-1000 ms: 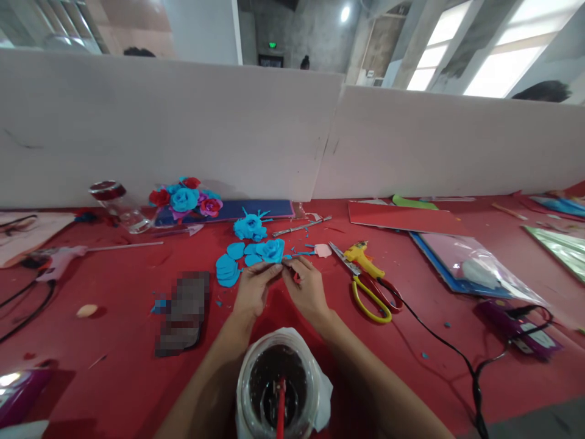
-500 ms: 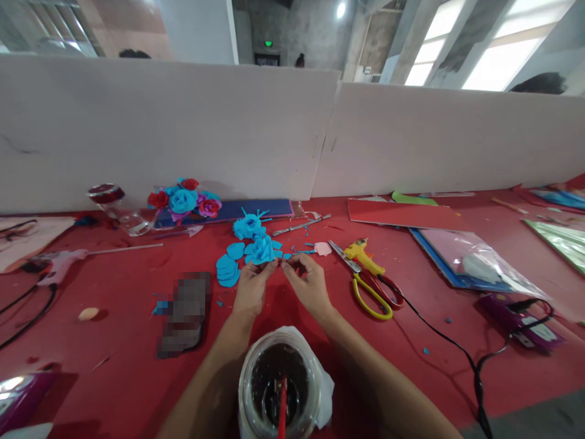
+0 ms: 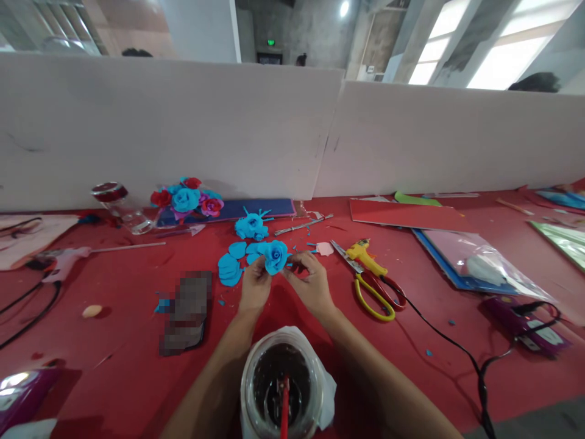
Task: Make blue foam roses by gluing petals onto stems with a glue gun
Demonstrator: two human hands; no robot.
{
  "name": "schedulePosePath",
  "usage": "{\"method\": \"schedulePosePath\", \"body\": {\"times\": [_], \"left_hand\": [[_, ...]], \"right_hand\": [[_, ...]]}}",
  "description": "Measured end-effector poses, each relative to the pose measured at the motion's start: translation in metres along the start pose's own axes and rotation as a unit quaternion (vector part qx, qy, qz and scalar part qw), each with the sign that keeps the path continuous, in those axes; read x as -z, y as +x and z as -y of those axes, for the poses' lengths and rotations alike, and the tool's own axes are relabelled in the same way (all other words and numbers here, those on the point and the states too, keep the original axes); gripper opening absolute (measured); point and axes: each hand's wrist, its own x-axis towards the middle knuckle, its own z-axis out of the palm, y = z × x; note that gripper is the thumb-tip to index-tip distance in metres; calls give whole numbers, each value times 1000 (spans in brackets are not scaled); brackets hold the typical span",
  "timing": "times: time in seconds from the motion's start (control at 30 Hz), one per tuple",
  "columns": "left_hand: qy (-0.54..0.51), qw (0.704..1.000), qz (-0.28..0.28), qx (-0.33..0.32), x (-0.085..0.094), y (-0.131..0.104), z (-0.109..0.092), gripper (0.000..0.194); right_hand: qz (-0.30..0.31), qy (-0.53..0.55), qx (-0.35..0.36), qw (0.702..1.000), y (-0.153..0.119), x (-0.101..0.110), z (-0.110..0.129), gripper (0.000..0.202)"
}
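Grip of left hand [image 3: 255,286] closed on blue rose [image 3: 276,256] above desk [image 3: 128,341]; hold of right hand [image 3: 313,285], just beside, cannot be told. Rose already layered; cut petals [image 3: 229,270] at left unattached.

Clear bottle [image 3: 134,218] with dark red lid is standing near white partition [image 3: 183,122]. Dark pixelated slab [image 3: 188,314] is lying on red surface [image 3: 128,384]. Open jar [image 3: 249,393] is holding red stick [image 3: 285,408]. Purple box [image 3: 500,317] is lying far right, black cable [image 3: 481,387] trailing nearby.
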Motion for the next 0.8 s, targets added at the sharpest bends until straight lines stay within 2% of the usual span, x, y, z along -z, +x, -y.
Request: {"method": "schedulePosePath", "body": {"times": [0.13, 0.27, 0.37, 0.43, 0.57, 0.6, 0.63, 0.67, 0.73, 0.77, 0.8], "left_hand": [[-1, 1000, 6, 3, 1, 0, 2, 14], [-42, 998, -36, 23, -1, -1, 2, 11], [-104, 990, -71, 64, -2, 0, 0, 14], [-152, 980, -82, 101, -1, 2, -3, 18], [-267, 947, -97, 151, -2, 4, -10, 30], [-282, 941, -95, 161, -2, 4, -11, 31], [-288, 938, -91, 169, -3, 4, -11, 32], [-289, 937, -85, 176, -3, 3, -12, 33], [-279, 940, -70, 183, -3, 2, -12, 32], [-273, 943, -64, 181, -2, 2, -12, 31], [-269, 945, -60, 176, -1, 2, -13, 30]], "right_hand": [[11, 14, -29, 999, -1, -1, -1, 29], [20, -38, -19, 999, 0, 2, 1, 10], [-9, -77, -18, 997, 4, 12, 0, 14], [-48, -85, -27, 995, 9, 23, -2, 14], [-208, -71, -46, 974, 17, 41, -4, 24], [-224, -64, -44, 971, 17, 41, -3, 26], [-206, -58, -39, 976, 16, 38, -3, 26], [-151, -55, -32, 987, 14, 34, -3, 24], [26, -69, -26, 997, 8, 22, -3, 18], [104, -86, -28, 991, 5, 16, -4, 17], [157, -107, -30, 981, 2, 11, -5, 16]]}}
